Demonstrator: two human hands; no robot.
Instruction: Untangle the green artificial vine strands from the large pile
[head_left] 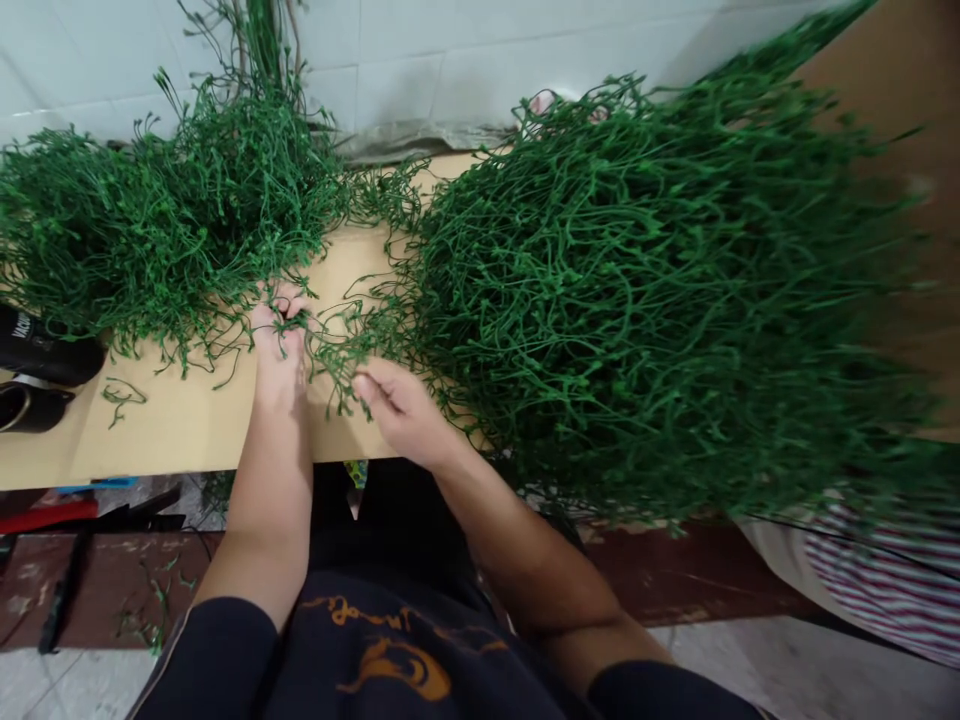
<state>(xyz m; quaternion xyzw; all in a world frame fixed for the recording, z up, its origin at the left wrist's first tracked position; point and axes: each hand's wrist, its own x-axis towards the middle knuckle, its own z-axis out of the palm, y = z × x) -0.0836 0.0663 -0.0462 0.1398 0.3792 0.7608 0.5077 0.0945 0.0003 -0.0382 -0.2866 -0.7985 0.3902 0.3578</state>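
My left hand [281, 318] is at the front edge of the left pile, fingers curled around thin green stems [289, 322] with small bud-like tips. Some strands hang over its wrist, and the fingertips are partly hidden. To its right, my right hand [401, 405] is closed in a pinch on a few green sprigs [341, 365], which stretch across the gap toward the left hand. A large heap of the same green stems [637, 290] fills the right side. Another tangled pile [165, 220] lies at the left.
The tan board [180, 420] serves as work surface, with a loose sprig [124, 395] on it. A black bottle [45, 345] and a black cup [34, 405] stand at its left end. Behind is a tiled wall [405, 60]; at right, a cardboard panel [900, 130] and striped cloth [885, 575].
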